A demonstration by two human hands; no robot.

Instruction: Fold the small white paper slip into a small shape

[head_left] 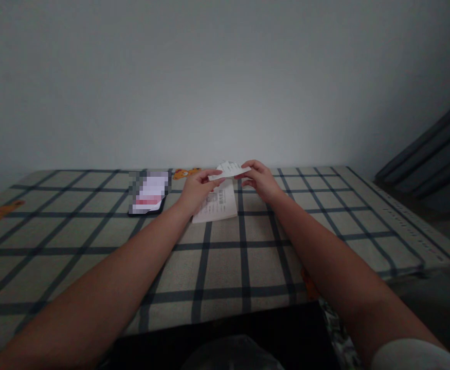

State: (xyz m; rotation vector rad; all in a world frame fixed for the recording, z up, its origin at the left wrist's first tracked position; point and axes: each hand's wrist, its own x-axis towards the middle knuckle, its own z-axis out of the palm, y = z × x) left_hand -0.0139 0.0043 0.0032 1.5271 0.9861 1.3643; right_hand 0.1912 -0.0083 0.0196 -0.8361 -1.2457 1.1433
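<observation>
Head view: left hand [198, 187] and right hand [262, 180] pinch opposite ends of a paper slip [231, 168], fingers [210, 173] closed narrowly on it, at the far end of a printed paper [225, 204] on the checked surface [225, 267]; light, even tension probably prevents tearing.

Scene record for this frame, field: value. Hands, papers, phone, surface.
left: left hand, grip on near-left end of paper slip
right: right hand, grip on slip's right end
below: printed paper; whether joined to slip, unclear
phone: phone, left of printed paper, partly pixelated
surface: checked tablecloth
behind: plain wall
</observation>
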